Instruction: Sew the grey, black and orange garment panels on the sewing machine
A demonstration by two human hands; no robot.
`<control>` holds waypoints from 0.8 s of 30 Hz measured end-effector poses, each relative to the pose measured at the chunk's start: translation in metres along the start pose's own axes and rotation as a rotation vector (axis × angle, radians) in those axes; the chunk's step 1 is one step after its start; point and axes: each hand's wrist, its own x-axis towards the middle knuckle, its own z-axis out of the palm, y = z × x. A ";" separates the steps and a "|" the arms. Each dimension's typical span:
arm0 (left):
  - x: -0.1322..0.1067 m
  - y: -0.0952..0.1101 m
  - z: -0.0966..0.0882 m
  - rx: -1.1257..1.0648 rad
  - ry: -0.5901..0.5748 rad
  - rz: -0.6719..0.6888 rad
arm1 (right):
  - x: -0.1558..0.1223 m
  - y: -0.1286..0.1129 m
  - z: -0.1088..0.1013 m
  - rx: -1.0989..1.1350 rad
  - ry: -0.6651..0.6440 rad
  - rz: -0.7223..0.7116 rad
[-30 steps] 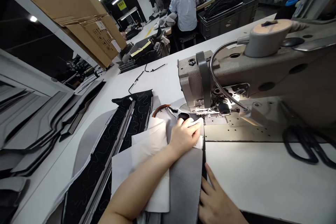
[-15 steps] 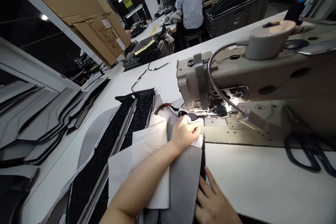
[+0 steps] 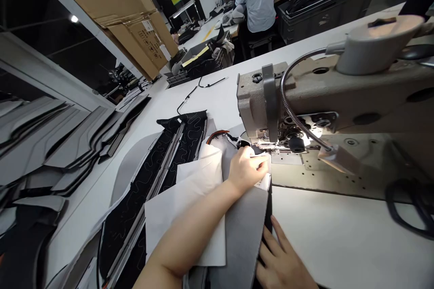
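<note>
A grey fabric panel [image 3: 242, 226] lies under the lit head of a sewing machine [image 3: 288, 99], with a black layer showing along its right edge. My left hand [image 3: 249, 169] is closed on the panel's upper end, just left of the presser foot, beside a small white label [image 3: 263, 183]. What its fingertips pinch is partly hidden. Lower down, my right hand [image 3: 285, 257] rests with fingers stretched and apart over the panel's right edge. A white sheet [image 3: 203, 189] lies folded on the panel beneath my left forearm.
Black quilted pieces [image 3: 142, 203] lie left of the panel. Stacks of grey cut pieces [image 3: 74, 140] fill the far left. Black-handled scissors [image 3: 407, 207] lie at right. Behind are cardboard boxes [image 3: 135, 31], a grey crate [image 3: 325, 13] and a seated person [image 3: 259, 0].
The whole view has shifted, so the machine and table sit further right in the picture. Both hands keep nearly the same places on the panel.
</note>
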 end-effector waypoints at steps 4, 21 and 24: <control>0.002 0.003 0.003 0.005 -0.015 -0.007 | -0.001 0.003 -0.006 -0.004 -0.050 -0.006; -0.029 0.040 -0.092 0.045 -0.845 -0.042 | -0.028 -0.022 0.008 -0.175 -0.004 -0.132; -0.026 0.040 -0.098 -0.023 -1.019 -0.098 | -0.033 -0.023 0.009 -0.182 -0.012 -0.142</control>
